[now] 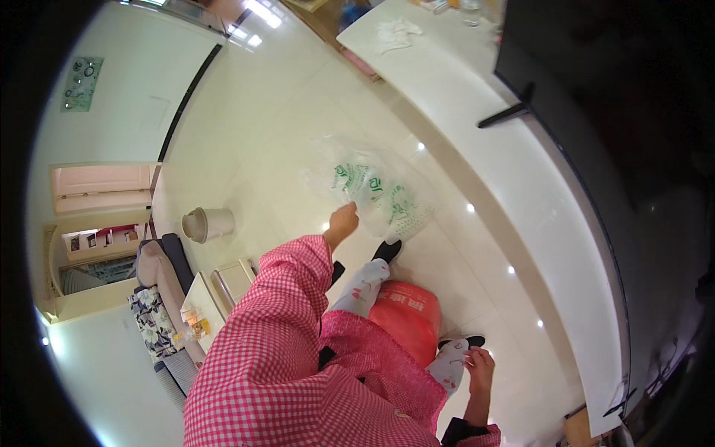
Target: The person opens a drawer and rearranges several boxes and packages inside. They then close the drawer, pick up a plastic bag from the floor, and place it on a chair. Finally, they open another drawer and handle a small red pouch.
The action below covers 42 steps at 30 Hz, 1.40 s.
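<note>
My left hand (342, 222) is pinched on the edge of a clear plastic bag (371, 187) with green printing. The thin bag spreads out from my fingers over the tiled floor, beyond my foot. Lower right, beside my other leg, my right hand (480, 366) hangs with its fingers loosely bent and a little apart; no object shows in it. Between my legs stands a red bag (410, 315) bearing white writing, partly hidden by my pink apron (374, 352).
A long white TV cabinet (519, 184) carries a large black television (603, 139) and crumpled white gloves (397, 34). Across the floor stands a light-coloured waste bin (209, 224). A white coffee table (204, 307) and a sofa (162, 271) are at the left.
</note>
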Each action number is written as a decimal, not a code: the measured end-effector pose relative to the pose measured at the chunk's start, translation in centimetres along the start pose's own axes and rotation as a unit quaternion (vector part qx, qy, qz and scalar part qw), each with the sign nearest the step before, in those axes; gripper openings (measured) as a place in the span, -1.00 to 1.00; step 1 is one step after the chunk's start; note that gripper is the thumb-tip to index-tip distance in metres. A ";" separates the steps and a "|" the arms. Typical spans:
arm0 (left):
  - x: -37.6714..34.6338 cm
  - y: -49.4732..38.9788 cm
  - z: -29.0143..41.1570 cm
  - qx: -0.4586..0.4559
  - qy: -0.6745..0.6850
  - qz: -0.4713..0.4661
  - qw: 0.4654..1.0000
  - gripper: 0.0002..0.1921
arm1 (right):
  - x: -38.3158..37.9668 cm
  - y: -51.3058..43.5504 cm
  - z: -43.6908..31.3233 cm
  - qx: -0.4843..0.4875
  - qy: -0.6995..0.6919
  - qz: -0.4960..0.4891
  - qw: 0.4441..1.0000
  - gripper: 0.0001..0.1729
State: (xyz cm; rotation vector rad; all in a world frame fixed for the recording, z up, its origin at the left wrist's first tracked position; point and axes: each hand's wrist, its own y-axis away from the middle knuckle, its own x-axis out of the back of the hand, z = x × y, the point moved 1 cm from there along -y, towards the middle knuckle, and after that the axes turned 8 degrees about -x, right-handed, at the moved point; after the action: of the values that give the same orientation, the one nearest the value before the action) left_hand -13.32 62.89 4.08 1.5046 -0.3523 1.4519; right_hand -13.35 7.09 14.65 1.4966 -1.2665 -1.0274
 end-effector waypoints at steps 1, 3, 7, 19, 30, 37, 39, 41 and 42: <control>-0.3 -2.1 -3.3 0.042 0.013 -0.006 0.999 -0.77 | -3.4 -1.1 0.0 0.007 -0.008 -0.048 0.999 -0.81; -1.5 -6.2 -9.3 0.085 0.019 -0.041 0.995 -0.72 | -9.7 -4.1 0.3 -0.022 0.047 -0.081 0.995 -0.81; -7.6 -9.6 -14.8 -0.017 0.195 -0.024 0.980 -0.51 | -17.9 -7.7 0.8 0.017 0.166 -0.152 0.974 -0.76; -5.4 -1.9 4.2 -0.237 0.387 -0.185 0.872 -0.74 | -33.1 -13.6 -8.3 0.219 0.329 -0.142 0.907 -0.27; -13.7 -9.6 -13.2 0.075 0.381 -0.156 0.908 -0.76 | -31.3 -15.7 -7.8 0.161 0.272 -0.027 0.948 -0.86; -21.6 -12.5 -29.0 0.381 0.574 0.040 0.723 -0.57 | -28.6 -15.8 -8.0 0.146 0.231 0.016 0.962 -0.86; -22.0 -12.8 -29.9 0.404 0.626 0.050 0.666 -0.54 | -28.2 -15.9 -7.5 0.106 0.177 0.026 0.978 -0.85; -22.2 -13.2 -30.4 0.409 0.664 0.062 0.622 -0.53 | -28.2 -16.1 -7.0 0.107 0.153 0.027 0.982 -0.85; -22.2 -13.5 -30.3 0.380 0.684 0.058 0.620 -0.51 | -28.2 -16.1 -6.8 0.107 0.146 0.026 0.983 -0.86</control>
State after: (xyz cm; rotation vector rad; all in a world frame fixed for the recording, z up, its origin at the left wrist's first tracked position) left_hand -26.59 83.99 -27.17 0.4408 1.2632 2.5465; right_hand -6.60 37.03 2.02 1.6965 -1.2248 -0.6248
